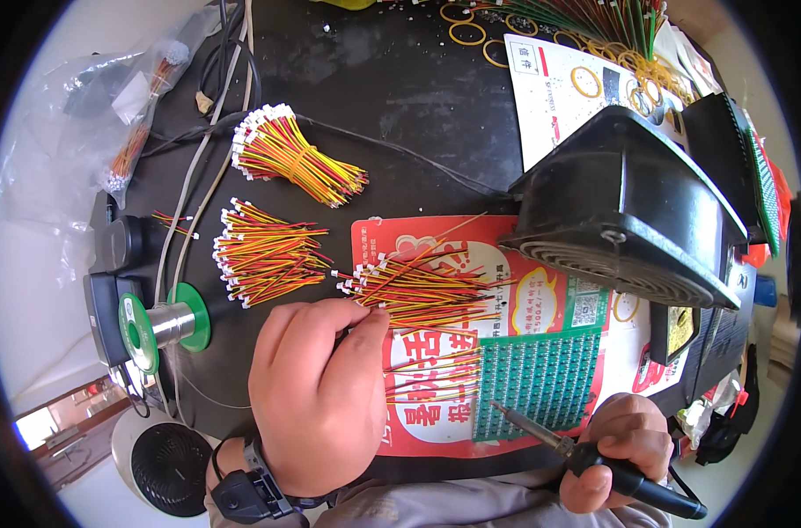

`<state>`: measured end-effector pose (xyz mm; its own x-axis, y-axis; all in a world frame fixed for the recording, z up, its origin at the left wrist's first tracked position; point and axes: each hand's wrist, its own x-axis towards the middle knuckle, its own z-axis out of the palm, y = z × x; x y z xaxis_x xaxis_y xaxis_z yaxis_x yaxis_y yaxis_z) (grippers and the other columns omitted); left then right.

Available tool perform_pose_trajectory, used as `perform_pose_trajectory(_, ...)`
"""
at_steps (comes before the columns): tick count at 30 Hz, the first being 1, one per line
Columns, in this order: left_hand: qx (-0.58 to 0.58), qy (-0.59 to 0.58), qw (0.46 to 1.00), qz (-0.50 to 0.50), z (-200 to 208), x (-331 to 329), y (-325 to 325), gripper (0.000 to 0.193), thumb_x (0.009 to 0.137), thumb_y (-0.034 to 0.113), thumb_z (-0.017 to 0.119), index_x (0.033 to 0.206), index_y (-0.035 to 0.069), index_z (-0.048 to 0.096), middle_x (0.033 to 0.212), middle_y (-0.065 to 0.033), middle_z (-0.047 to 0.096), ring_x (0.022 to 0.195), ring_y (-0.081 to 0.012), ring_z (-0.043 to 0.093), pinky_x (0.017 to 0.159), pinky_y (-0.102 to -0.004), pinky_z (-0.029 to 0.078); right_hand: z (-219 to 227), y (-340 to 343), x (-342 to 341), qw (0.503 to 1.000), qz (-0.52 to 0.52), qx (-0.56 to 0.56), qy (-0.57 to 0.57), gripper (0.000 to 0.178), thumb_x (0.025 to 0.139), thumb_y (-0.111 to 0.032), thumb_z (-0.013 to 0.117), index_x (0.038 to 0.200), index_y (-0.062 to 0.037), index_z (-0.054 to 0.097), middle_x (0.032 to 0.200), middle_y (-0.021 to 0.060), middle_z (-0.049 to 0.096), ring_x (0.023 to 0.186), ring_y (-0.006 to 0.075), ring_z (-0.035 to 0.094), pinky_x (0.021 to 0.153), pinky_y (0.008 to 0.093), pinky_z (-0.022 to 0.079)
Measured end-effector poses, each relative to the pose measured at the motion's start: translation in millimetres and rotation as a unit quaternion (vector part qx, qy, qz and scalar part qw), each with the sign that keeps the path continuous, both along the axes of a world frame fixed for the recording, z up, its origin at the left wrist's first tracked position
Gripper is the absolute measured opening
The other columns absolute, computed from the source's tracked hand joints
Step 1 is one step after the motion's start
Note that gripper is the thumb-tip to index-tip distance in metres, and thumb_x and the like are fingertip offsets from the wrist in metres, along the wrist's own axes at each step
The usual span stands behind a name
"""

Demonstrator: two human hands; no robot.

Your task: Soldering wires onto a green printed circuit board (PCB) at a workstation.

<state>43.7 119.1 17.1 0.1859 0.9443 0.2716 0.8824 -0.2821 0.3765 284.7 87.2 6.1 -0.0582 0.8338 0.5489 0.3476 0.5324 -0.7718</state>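
Note:
My left hand (317, 387) has thumb and forefinger pinched on a wire lead at the near edge of a loose pile of red, yellow and black wire leads (436, 290) with white connectors. Part of that lead is hidden by the fingers. In my right hand (625, 431) is a soldering iron (532, 427), its tip slanting up and left over the near left part of a green circuit board panel (541, 378). Several wire leads (431, 374) lie side by side, their ends at the panel's left edge. Under all this is a red printed sheet (436, 446).
Farther left lie another wire pile (273, 255) and a banded wire bundle (299, 163). A solder spool (167, 326) stands at left, near loose cables (211, 132). A black fan-like housing (629, 211) rises beyond the panel, beside a yellow sponge (680, 327). Rubber bands (585, 82) lie behind.

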Motion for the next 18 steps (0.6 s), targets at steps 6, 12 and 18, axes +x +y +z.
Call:
perform_pose_trajectory(6,-0.004,-0.018,1.000,-0.004,2,0,0,0.022,0.065,-0.005,0.067,0.086,-0.002,0.064,0.086,-0.0114,0.060,0.071,-0.0298,0.057,0.063,-0.0378,0.048,-1,-2,-2,1.000,-0.004,-0.003,-0.001,0.034,0.084,-0.032,0.067,0.084,-0.0037,0.047,0.055,0.0023,0.046,0.043,0.0117,0.047,0.038,0.0223,0.034)
perform_pose_trajectory(12,-0.024,-0.081,0.996,0.007,11,2,-3,0.028,0.063,-0.008,0.065,0.090,-0.002,0.063,0.088,-0.0127,0.061,0.073,-0.0308,0.059,0.063,-0.0378,0.049,0,-2,0,1.000,-0.008,-0.003,0.001,0.035,0.084,-0.033,0.066,0.084,-0.0040,0.047,0.055,0.0026,0.046,0.043,0.0120,0.047,0.038,0.0226,0.035)
perform_pose_trajectory(18,-0.075,-0.182,0.980,-0.007,15,7,-6,0.027,0.069,-0.012,0.060,0.094,-0.002,0.066,0.083,-0.0131,0.062,0.069,-0.0252,0.059,0.059,-0.0326,0.047,-2,-2,-1,1.000,-0.008,0.004,0.013,0.034,0.085,-0.032,0.065,0.083,-0.0038,0.046,0.055,0.0023,0.045,0.043,0.0118,0.047,0.038,0.0225,0.035)
